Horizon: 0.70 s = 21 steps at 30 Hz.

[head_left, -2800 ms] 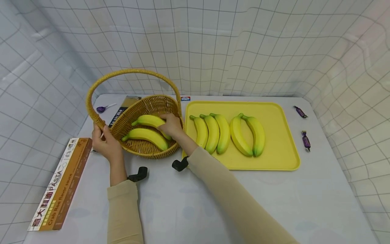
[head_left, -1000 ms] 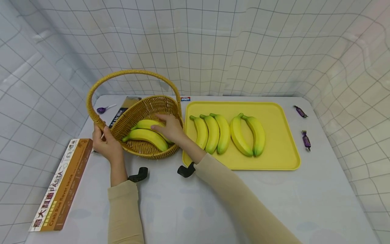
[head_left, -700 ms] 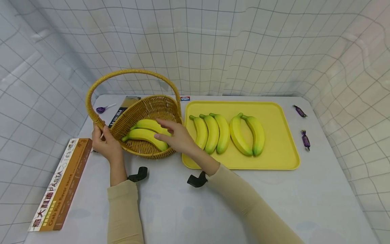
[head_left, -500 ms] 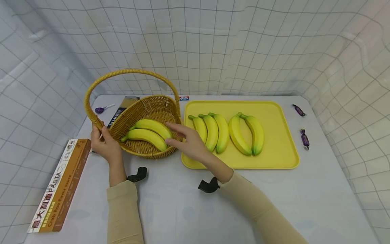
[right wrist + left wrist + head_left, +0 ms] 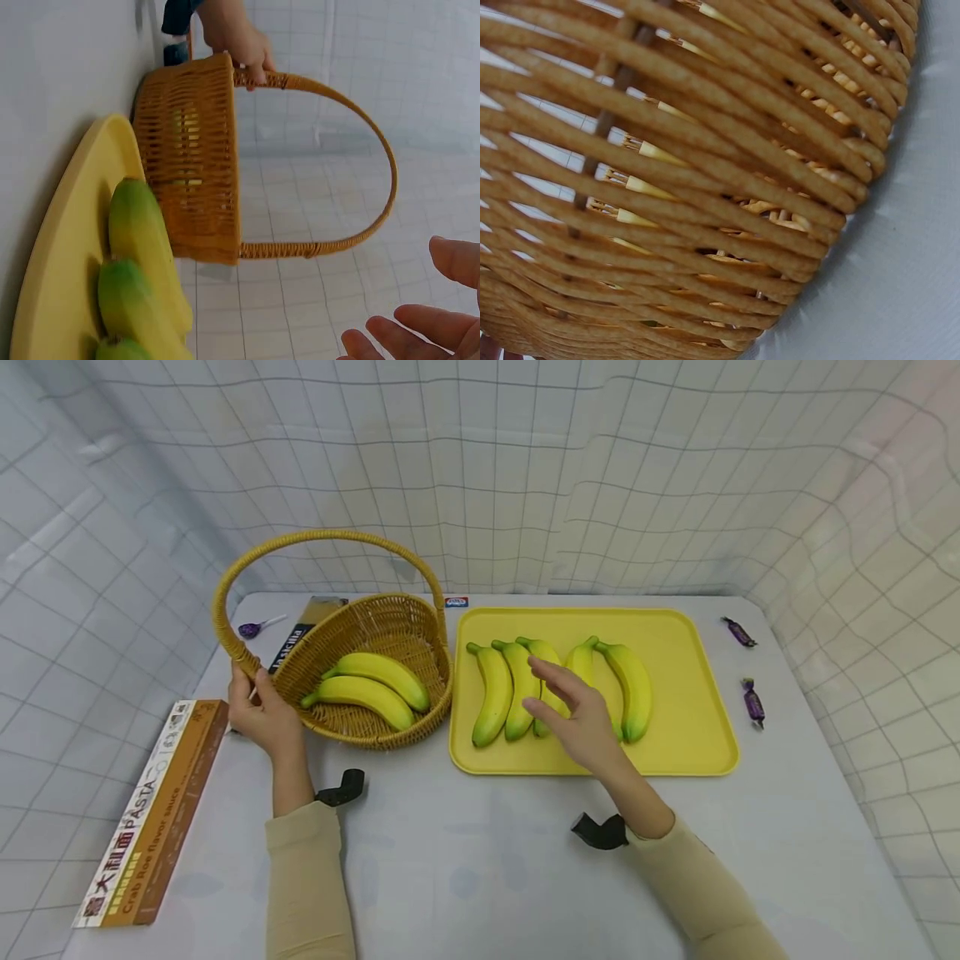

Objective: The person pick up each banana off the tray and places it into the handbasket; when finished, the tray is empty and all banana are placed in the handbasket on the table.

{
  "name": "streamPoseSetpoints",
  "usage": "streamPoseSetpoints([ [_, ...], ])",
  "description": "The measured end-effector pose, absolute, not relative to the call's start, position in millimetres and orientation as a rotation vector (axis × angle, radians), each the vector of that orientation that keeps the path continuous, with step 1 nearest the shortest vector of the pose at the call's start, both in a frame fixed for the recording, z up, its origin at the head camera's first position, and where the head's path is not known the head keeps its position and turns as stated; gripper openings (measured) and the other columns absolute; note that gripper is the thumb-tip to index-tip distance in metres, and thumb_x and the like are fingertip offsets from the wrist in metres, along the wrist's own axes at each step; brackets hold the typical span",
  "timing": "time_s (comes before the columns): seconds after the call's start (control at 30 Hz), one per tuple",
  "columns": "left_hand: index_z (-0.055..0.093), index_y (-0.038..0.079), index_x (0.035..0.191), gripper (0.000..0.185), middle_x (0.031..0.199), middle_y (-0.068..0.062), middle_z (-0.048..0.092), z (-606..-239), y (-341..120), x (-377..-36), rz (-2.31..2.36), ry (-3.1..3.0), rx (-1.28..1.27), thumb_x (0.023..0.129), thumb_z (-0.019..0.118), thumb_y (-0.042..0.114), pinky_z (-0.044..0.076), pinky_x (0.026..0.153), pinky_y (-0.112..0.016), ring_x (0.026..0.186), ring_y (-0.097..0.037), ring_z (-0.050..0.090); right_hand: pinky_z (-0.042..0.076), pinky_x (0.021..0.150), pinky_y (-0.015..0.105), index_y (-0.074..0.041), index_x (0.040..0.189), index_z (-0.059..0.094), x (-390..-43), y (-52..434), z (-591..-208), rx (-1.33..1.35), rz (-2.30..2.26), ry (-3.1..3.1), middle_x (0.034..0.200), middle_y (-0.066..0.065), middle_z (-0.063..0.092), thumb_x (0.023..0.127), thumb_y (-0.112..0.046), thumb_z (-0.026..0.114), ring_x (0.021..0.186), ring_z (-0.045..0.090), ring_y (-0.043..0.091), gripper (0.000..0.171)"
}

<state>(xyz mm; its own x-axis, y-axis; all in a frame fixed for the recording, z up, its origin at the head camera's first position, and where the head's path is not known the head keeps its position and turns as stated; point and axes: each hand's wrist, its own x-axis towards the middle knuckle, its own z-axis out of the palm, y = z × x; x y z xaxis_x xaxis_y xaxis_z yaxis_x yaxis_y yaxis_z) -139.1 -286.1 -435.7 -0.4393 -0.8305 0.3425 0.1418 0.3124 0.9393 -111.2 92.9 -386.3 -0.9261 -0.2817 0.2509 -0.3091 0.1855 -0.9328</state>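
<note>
My left hand (image 5: 266,714) grips the wicker basket (image 5: 356,622) at the left foot of its tall handle (image 5: 330,534). Inside the basket lie a front banana (image 5: 356,695) and a back banana (image 5: 390,672), side by side. My right hand (image 5: 588,731) hovers over the yellow tray (image 5: 686,710), fingers apart and holding nothing. It partly hides the middle bananas; several lie in a row there, from a left banana (image 5: 492,697) to a right banana (image 5: 633,693). In the left wrist view, woven basket wall (image 5: 705,172) fills most of the frame.
A pasta box (image 5: 153,814) lies at the left, and a darker pack (image 5: 292,643) sits behind the basket. A purple lollipop (image 5: 250,630) is at the back left. Two wrapped candies, an upper candy (image 5: 739,633) and a lower candy (image 5: 753,702), lie right of the tray.
My right hand has let go of the back banana, which settled against the front one in the basket. The hand then moved right, out over the tray. My left hand stays put.
</note>
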Motion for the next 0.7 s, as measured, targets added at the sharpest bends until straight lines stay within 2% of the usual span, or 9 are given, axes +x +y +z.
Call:
streamPoseSetpoints([
  [0.1,0.064,0.016,0.130,0.032,0.112,-0.002,0.066,-436.0,-286.4,-138.8,-1.292,-1.640,0.623,0.099,0.055,0.013,0.045,0.087,-0.022,0.102,-0.002,0.055,0.035,0.112,0.040,-0.001,0.141,0.049,-112.9,112.9,-389.5,0.537,1.848,-2.363,0.144,0.014,0.051,0.091,-0.003,0.065,0.133,0.047,0.026,0.052],
  [0.2,0.064,0.016,0.129,0.032,0.112,-0.003,0.066,-436.3,-286.1,-138.8,-1.281,-1.645,0.618,0.099,0.055,0.014,0.046,0.086,-0.022,0.101,-0.003,0.055,0.035,0.112,0.031,-0.001,0.142,0.048,-115.8,132.8,-395.1,0.463,1.786,-2.344,0.144,0.014,0.050,0.091,-0.002,0.065,0.134,0.046,0.026,0.053],
  [0.33,0.064,0.015,0.130,0.033,0.114,-0.004,0.067,-437.1,-285.6,-138.2,-1.282,-1.645,0.602,0.099,0.054,0.014,0.046,0.087,-0.021,0.103,-0.004,0.056,0.034,0.111,0.023,-0.006,0.144,0.047,-120.5,158.9,-401.5,0.326,1.716,-2.313,0.146,0.010,0.049,0.091,-0.003,0.066,0.135,0.045,0.024,0.057],
  [0.53,0.064,0.016,0.129,0.032,0.112,-0.002,0.066,-436.8,-285.8,-138.6,-1.285,-1.636,0.595,0.099,0.054,0.014,0.046,0.087,-0.022,0.102,-0.005,0.057,0.031,0.115,0.036,-0.015,0.147,0.044,-132.1,190.5,-407.8,0.131,1.651,-2.269,0.150,0.004,0.045,0.090,-0.006,0.067,0.137,0.043,0.022,0.062],
  [0.7,0.064,0.016,0.129,0.032,0.110,0.001,0.066,-438.5,-286.8,-140.2,-1.286,-1.633,0.622,0.099,0.054,0.013,0.046,0.087,-0.022,0.101,-0.003,0.056,0.027,0.117,0.040,-0.020,0.152,0.036,-141.1,208.1,-417.7,0.000,1.642,-2.308,0.156,0.002,0.038,0.089,-0.012,0.070,0.141,0.038,0.023,0.072],
])
